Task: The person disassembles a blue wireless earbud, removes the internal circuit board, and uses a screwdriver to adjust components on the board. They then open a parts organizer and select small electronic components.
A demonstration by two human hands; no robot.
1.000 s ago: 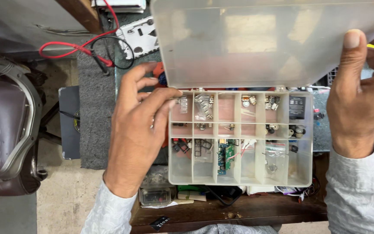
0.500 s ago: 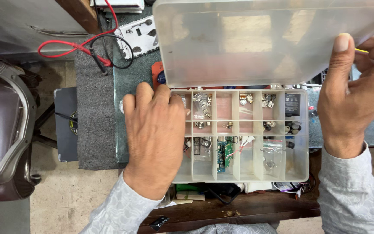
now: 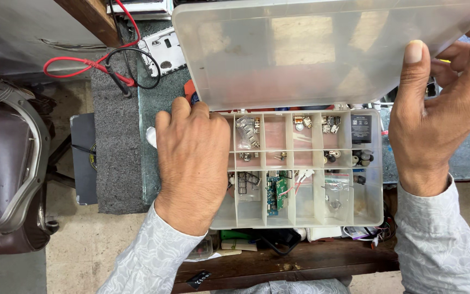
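A clear plastic organiser box point(image 3: 373, 215) with many small compartments sits in front of me, holding tiny electronic parts, a green circuit board point(image 3: 276, 191) and a small black block point(image 3: 360, 128). My left hand point(image 3: 192, 163) lies flat over the box's left compartments, palm down, fingers together. My right hand point(image 3: 436, 117) grips the right edge of the raised translucent lid point(image 3: 300, 49), thumb on its inner face, keeping it up and open.
Red and black test leads point(image 3: 104, 62) loop on a grey mat point(image 3: 116, 141) at the back left. A white metal plate point(image 3: 164, 50) lies beside them. A chair point(image 3: 6, 163) stands at the left. A wooden ledge point(image 3: 300, 261) with clutter runs below the box.
My left hand slid right and down from the box's left edge onto its left compartments. The lid stays raised in my right hand, which shifted slightly left.
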